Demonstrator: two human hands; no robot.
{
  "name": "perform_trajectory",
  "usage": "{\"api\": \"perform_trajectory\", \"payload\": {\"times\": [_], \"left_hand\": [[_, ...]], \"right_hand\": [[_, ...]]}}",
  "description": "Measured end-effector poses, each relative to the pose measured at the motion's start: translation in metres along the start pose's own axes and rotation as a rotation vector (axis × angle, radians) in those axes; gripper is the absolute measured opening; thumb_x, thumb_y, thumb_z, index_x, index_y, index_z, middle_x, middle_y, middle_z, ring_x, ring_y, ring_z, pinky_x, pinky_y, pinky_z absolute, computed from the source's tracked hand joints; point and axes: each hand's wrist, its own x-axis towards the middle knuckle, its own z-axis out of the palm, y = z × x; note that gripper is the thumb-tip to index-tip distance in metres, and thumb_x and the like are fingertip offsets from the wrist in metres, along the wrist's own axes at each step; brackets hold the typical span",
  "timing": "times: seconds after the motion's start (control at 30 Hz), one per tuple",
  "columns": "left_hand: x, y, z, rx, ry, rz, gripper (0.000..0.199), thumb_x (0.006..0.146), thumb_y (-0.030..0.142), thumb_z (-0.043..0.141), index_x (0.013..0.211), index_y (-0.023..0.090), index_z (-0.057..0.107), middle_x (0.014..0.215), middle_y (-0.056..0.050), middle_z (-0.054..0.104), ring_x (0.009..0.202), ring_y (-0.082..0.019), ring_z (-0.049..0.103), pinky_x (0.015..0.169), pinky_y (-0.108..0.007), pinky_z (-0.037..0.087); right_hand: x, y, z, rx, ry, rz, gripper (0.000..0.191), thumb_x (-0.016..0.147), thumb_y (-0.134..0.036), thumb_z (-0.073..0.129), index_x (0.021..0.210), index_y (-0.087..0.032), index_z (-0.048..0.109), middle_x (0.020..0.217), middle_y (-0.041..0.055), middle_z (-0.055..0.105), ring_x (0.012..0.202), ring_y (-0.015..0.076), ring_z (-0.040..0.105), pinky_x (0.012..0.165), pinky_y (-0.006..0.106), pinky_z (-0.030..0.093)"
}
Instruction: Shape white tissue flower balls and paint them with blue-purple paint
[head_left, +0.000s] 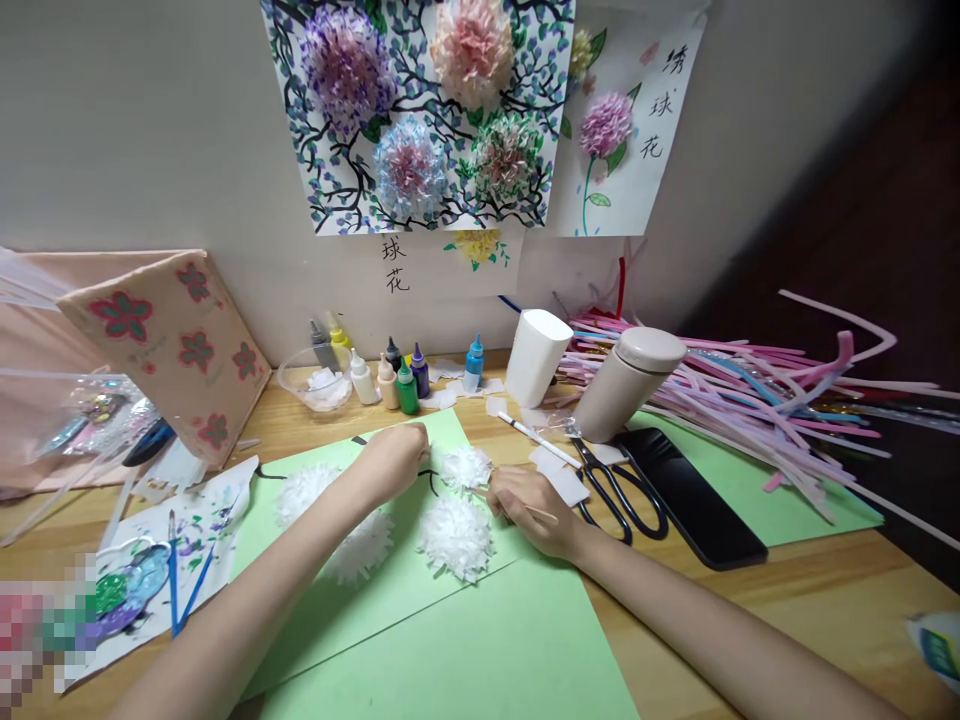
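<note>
My left hand (396, 452) is closed over the top of the light green paper (315, 640), its fingertips turned away, so what they hold is hidden. In my right hand (529, 508) is a thin wooden stick (541, 515), its tip beside a small white fluffy paper flower (463, 467). A larger white paper flower (455, 540) lies just below it. Two more white flowers, one at the left (304, 490) and another lower down (365, 548), are partly covered by my left forearm. Black curved lines show on the green paper between the flowers.
Scissors (619, 490), a black phone (690, 497), a lidded cup (630, 385) and a white container (538, 357) stand or lie to the right. Several paint bottles (407, 387) line the back. Brushes (173, 570) and a paint palette (135, 590) lie left; pipe cleaners (750, 385) spread at right.
</note>
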Motion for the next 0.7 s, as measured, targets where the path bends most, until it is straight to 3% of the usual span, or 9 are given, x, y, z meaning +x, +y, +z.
{"api": "perform_trajectory", "payload": {"times": [0.43, 0.7], "left_hand": [[-0.0011, 0.0021, -0.0024, 0.046, -0.009, 0.044, 0.021, 0.067, 0.004, 0.038, 0.051, 0.016, 0.040, 0.072, -0.007, 0.057, 0.055, -0.013, 0.045, 0.050, -0.028, 0.023], [-0.0014, 0.0044, -0.0041, 0.074, -0.038, 0.039, 0.020, 0.067, 0.004, 0.038, 0.051, 0.016, 0.044, 0.070, -0.006, 0.054, 0.053, -0.013, 0.043, 0.050, -0.027, 0.022]], "right_hand": [[0.0020, -0.0006, 0.0021, -0.067, -0.027, -0.038, 0.036, 0.092, -0.029, 0.024, 0.066, -0.019, 0.046, 0.061, 0.0027, 0.047, 0.060, 0.0154, 0.043, 0.061, 0.029, 0.036], [0.0037, -0.0021, 0.0022, -0.059, -0.024, -0.033, 0.036, 0.093, -0.029, 0.024, 0.067, -0.019, 0.047, 0.062, 0.0028, 0.048, 0.061, 0.0151, 0.044, 0.062, 0.029, 0.037]]}}
